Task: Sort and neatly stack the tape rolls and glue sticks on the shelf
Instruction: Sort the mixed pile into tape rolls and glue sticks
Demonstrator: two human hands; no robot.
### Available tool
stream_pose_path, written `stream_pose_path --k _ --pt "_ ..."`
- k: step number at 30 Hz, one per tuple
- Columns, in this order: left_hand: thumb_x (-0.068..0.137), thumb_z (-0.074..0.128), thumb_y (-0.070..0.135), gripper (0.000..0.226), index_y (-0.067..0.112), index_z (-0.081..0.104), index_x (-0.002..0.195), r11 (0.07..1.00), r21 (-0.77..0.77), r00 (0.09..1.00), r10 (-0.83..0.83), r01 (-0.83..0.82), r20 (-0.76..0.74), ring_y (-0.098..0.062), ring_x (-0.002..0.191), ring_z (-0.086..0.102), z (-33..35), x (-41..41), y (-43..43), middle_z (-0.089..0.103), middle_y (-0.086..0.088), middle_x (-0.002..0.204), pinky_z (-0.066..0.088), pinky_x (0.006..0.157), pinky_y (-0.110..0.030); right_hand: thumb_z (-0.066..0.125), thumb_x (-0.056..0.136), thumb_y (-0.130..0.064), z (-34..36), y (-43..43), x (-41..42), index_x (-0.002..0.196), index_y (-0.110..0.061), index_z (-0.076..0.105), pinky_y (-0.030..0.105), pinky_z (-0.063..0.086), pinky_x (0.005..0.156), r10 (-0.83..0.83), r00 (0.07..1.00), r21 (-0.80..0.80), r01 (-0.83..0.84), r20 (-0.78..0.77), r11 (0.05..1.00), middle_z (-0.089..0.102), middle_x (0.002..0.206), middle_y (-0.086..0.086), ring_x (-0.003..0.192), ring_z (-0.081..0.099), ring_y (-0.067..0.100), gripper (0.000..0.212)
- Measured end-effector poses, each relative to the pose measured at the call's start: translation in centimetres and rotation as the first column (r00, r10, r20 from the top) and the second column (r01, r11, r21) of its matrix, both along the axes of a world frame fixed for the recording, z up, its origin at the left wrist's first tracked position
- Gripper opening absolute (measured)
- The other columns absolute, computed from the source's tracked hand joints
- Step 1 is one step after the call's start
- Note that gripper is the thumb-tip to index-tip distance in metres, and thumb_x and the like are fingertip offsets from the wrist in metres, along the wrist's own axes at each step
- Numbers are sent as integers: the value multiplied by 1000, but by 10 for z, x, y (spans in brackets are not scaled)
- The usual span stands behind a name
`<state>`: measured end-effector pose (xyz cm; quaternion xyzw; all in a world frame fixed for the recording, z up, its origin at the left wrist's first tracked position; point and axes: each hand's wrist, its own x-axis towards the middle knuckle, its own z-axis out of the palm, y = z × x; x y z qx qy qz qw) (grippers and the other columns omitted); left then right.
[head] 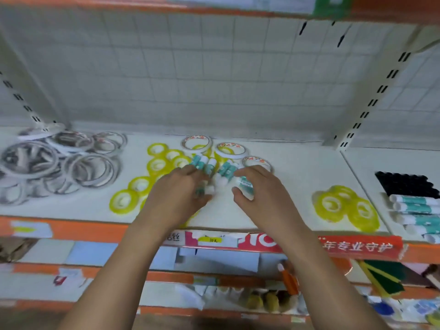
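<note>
My left hand (177, 192) and right hand (260, 190) rest side by side on the white shelf (290, 186), a small gap between them. The glue sticks (209, 166) sit in a loose bunch just past my fingertips and between both hands. They are teal with white caps and point different ways. My left fingers curl round the near ends of some of them; the blur there keeps me from counting how many. My right thumb and fingers pinch one stick (246, 185) at the right edge of the bunch.

Yellow rolls (114, 203) lie scattered just left of my left hand, a few partly hidden under that wrist. Three white rolls (197, 138) lie flat just beyond the bunch. Grey rolls (59, 163) are heaped well off to my left. Well right of my right hand is a yellow pile (347, 201) of more rolls. Past it, stacked sticks (414, 200) lie flat in a row, with a black block (407, 184) just behind them.
</note>
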<state>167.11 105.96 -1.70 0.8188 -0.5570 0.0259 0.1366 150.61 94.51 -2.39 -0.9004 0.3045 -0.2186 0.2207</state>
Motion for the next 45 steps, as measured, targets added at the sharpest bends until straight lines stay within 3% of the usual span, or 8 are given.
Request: stream_pose_path --k 5,12,16,19,25,31,37,45 --pt "87 65 42 41 27 62 125 995 37 996 92 -91 -16 -24 112 59 -5 29 41 58 6 123 50 79 -36 63 92 -32 -8 31 38 120 -23 63 33 48 88 118 992 92 -113 -53 989 64 110 -5 99 60 13 29" --pt "90 60 40 40 30 59 128 985 95 989 144 -141 -32 -18 117 56 -12 52 75 56 10 127 46 78 -32 68 83 -54 -27 65 83 124 -22 56 34 42 86 84 970 106 -61 -227 992 58 118 2 111 53 24 54" --pt "90 58 46 42 29 58 129 990 124 997 66 -61 -36 -17 115 55 -15 55 78 55 10 128 45 82 -30 70 83 -44 -36 67 92 113 -23 59 34 41 88 37 983 187 -3 -182 982 55 115 3 112 50 26 38" --pt "89 55 57 49 25 62 125 993 115 999 -22 26 -37 -19 110 58 -19 48 73 59 7 122 49 85 -33 69 80 -43 -37 62 82 118 -23 58 36 45 92 -10 988 221 45 -155 974 60 114 3 112 52 26 44" --pt "91 51 56 47 26 58 125 978 170 991 -128 121 34 -18 116 50 -27 28 50 57 6 122 44 84 -29 72 81 -37 -32 54 56 123 -25 57 35 41 93 -125 990 122 132 -66 984 57 116 2 111 48 25 46" --pt "86 61 54 45 21 63 118 956 250 985 -169 155 36 -24 106 56 -27 15 25 57 0 119 46 88 -35 74 79 -36 -33 45 29 121 -22 58 37 43 95 -163 987 106 163 -3 981 58 118 1 110 52 26 47" --pt "85 64 47 49 18 62 124 964 81 964 -243 253 -109 -25 108 59 -15 -24 -15 57 -1 119 50 86 -39 65 77 -44 -27 22 -18 123 -23 58 38 45 96 -252 967 81 249 27 965 59 119 0 110 54 25 51" --pt "87 64 47 50 24 57 130 901 -12 891 -431 434 -144 -18 113 53 -6 -106 -95 53 5 124 47 91 -34 72 82 -28 -16 -27 -109 132 -19 53 34 42 97 -411 911 23 411 14 911 55 128 3 117 49 26 54"
